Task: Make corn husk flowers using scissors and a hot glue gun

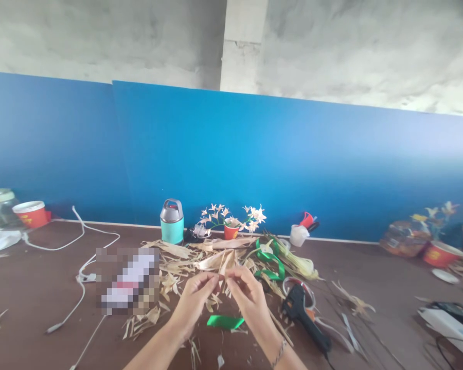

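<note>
My left hand (199, 297) and my right hand (248, 295) meet above the middle of the table, thumb and fingers of each pinched together. Between and just beyond the fingertips shows a pale, pointed piece of dried corn husk (221, 261); the fingers partly hide where it is gripped. Loose dried husks (173, 250) lie scattered around and behind both hands. Below them is a short green ribbon strip (226, 322). A black hot glue gun (306, 318) rests to the right of my right hand, beside a roll of clear tape (310, 294).
Behind the husks stand a teal food jar (172, 229), a red cup (231, 233) with husk flowers, and a white cup (299, 236). A green ribbon coil (280, 270) lies right of centre. White cables (83, 257) run across the left. A blue partition (224, 154) closes the back.
</note>
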Demonstrator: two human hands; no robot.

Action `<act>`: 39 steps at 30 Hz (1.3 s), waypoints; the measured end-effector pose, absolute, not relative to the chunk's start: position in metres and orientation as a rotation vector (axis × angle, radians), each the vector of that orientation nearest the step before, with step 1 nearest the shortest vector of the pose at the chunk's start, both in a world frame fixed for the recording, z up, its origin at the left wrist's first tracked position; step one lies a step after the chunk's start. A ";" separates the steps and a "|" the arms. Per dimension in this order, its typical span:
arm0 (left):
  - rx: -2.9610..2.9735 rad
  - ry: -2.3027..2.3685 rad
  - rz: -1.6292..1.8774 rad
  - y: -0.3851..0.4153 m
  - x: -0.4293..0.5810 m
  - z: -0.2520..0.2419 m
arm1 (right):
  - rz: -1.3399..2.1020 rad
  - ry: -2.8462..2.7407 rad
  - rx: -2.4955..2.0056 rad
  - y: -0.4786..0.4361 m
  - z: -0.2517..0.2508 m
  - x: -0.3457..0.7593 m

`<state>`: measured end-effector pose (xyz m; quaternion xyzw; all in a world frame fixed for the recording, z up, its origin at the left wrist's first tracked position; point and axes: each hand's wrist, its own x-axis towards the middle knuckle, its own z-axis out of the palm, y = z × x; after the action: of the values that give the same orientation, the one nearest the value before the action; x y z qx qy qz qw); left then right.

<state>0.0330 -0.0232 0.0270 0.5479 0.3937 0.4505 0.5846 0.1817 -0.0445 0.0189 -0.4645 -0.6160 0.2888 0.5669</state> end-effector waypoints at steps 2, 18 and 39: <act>1.285 0.901 1.007 -0.024 0.034 0.027 | 0.687 -1.501 -1.046 -0.043 0.018 0.182; 1.259 0.856 0.861 -0.025 0.037 0.025 | 0.598 -1.522 -1.072 -0.038 0.017 0.185; 1.489 0.952 1.015 -0.025 0.036 0.028 | 0.453 -1.640 -1.062 -0.042 0.020 0.182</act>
<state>0.0357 -0.0246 0.0276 0.6222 0.3977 0.4242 0.5241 0.1823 -0.0422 0.0203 -0.4462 -0.6894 0.1905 0.5379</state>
